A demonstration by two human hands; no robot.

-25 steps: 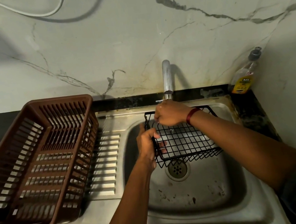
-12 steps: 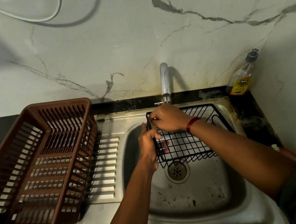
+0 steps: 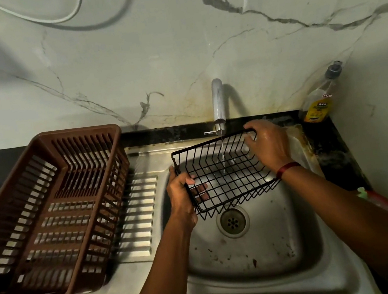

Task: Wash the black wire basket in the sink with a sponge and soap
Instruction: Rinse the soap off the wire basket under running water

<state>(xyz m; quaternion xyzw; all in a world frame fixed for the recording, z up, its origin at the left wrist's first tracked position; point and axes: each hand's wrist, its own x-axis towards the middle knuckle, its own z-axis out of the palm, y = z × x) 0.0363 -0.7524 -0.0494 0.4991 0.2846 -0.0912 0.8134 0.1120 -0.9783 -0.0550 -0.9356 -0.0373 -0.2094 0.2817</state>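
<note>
I count 2 hands, my left hand (image 3: 181, 194) & right hand (image 3: 268, 145). 1 black wire basket (image 3: 231, 181), 1 brown dish rack (image 3: 77, 132), 1 tap (image 3: 218, 103), 1 sink (image 3: 254, 251) w/ 1 drain (image 3: 232, 221), 1 soap bottle (image 3: 318, 103), 1 red wristband (image 3: 288, 168), 1 white cable (image 3: 55, 16).

Only readable txt is on the clear bottle (image 3: 322, 96) at far right by the wall: its yellow label (image 3: 316, 111) shows approx. "BA'S" in dark caps, lines below too small to read, & a small red-white tag (image 3: 327, 96) above it, letters illegible.
</note>
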